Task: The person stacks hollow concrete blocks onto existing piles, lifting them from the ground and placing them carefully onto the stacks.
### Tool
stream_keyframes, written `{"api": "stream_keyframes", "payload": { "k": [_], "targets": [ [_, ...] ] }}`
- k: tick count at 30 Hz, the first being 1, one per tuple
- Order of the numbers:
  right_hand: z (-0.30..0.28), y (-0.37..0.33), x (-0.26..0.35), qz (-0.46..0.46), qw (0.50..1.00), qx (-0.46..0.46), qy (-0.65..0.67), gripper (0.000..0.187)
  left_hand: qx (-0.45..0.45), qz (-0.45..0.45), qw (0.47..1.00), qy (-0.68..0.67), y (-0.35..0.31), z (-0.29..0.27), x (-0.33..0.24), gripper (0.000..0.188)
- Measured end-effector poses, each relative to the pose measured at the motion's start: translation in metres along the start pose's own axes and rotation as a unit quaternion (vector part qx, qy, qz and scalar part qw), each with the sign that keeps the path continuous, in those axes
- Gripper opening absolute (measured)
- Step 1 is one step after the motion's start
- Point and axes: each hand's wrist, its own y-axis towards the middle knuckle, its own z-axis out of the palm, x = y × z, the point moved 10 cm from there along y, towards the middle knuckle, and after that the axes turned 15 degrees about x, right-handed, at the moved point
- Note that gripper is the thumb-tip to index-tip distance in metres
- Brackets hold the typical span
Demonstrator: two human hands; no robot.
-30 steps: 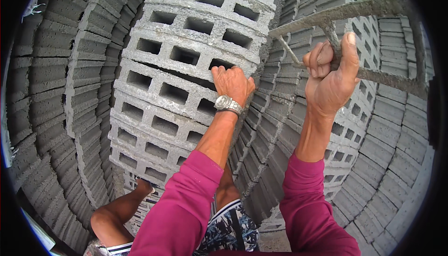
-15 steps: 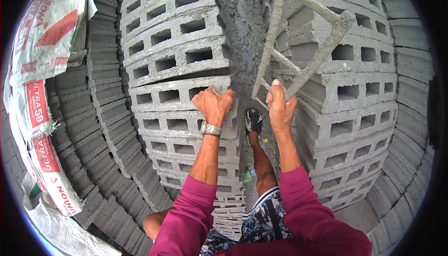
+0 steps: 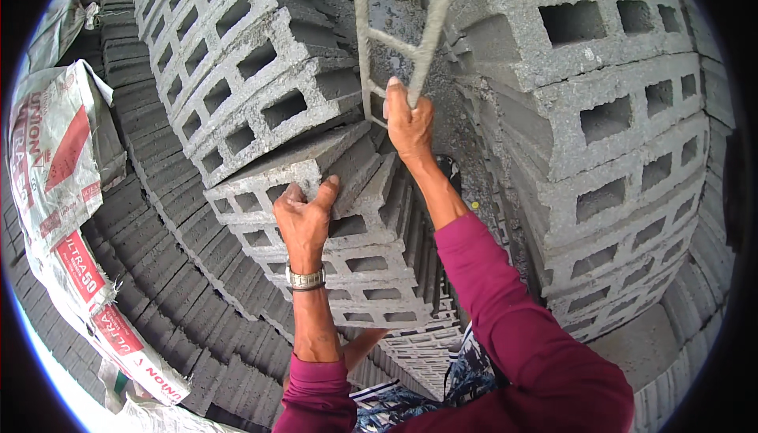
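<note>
My left hand (image 3: 304, 218) is closed on the front edge of a grey concrete hollow block (image 3: 260, 179). Its thumb presses the edge, and the fingertips reach into a hole and are hidden. A narrow wedge-shaped gap parts this block from the leaning row of blocks (image 3: 253, 89) beyond it. In my right hand (image 3: 410, 123) is the lower end of a ladder-like frame (image 3: 430, 34), crusted with cement. The thumb lies up along one rail. The frame stands over the wet gap between two block stacks, and its upper part runs out of view.
A tall stack of hollow blocks (image 3: 564, 145) rises on the right. Darker block rows (image 3: 158, 196) curve along the left, with printed cement sacks (image 3: 75, 145) beside them. A narrow wet path (image 3: 387, 11) runs between the stacks. A small yellow thing (image 3: 475, 205) lies there.
The view has shifted. My left hand has moved from the block's corner to its front edge, and the gap behind that block looks wider. My right hand has swung the frame leftward and forward.
</note>
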Motion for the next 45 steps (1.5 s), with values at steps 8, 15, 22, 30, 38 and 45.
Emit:
{"api": "stream_keyframes", "payload": {
  "k": [8, 15, 22, 30, 38, 45],
  "targets": [
    [-0.010, 0.007, 0.043, -0.167, 0.982, -0.012, -0.087, 0.043, 0.003, -0.002, 1.000, 0.003, -0.002, -0.003, 0.000, 0.061],
    [0.001, 0.016, -0.013, 0.020, 1.000, -0.016, 0.003, 0.051, 0.013, 0.001, 1.000, 0.006, 0.000, 0.007, -0.006, 0.062],
    [0.007, 0.009, 0.022, -0.030, 0.996, 0.045, -0.072, 0.027, -0.003, 0.031, 0.999, 0.042, 0.011, 0.007, 0.019, 0.053],
    [-0.045, -0.015, 0.052, 0.018, 0.998, -0.026, -0.055, 0.054, -0.088, 0.106, 0.979, 0.152, 0.010, -0.009, -0.065, 0.046],
    [-0.038, -0.044, 0.027, 0.058, 0.996, -0.006, -0.064, 0.055, -0.037, -0.042, 0.970, 0.236, 0.113, 0.004, -0.093, 0.056],
    [-0.052, -0.066, 0.009, 0.105, 0.991, 0.000, -0.080, 0.057, -0.076, -0.017, 0.977, 0.198, 0.115, 0.016, -0.077, 0.049]
  ]
}}
